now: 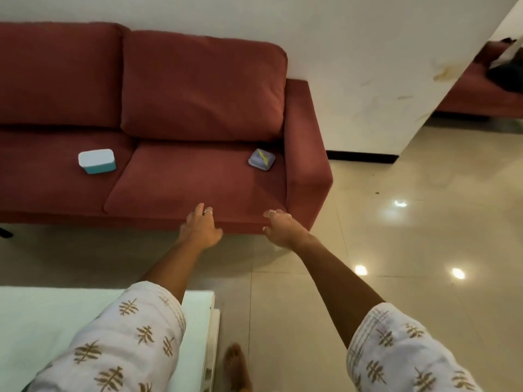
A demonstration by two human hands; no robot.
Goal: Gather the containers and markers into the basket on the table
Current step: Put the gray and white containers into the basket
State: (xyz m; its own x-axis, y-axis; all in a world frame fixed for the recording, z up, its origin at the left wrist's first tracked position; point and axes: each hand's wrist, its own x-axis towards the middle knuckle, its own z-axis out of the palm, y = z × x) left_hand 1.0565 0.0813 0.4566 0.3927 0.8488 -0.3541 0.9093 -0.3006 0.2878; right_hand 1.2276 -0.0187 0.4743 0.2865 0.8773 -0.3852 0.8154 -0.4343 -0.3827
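Observation:
Two containers lie on the seat of a red sofa (pixel 181 188). A teal container with a white lid (pixel 97 161) sits on the left cushion. A small clear bluish container with a yellow strip (pixel 261 160) rests at the right end, beside the armrest. My left hand (pixel 201 227) and my right hand (pixel 280 228) are both stretched out over the sofa's front edge, fingers apart, holding nothing. Both hands are well short of either container. No basket or markers are in view.
A white table (pixel 42 315) fills the lower left, partly under my left sleeve. Glossy beige floor tiles (pixel 410 250) stretch to the right. A white wall corner (pixel 382 108) stands behind the sofa's armrest. My bare foot (pixel 236 366) shows beside the table.

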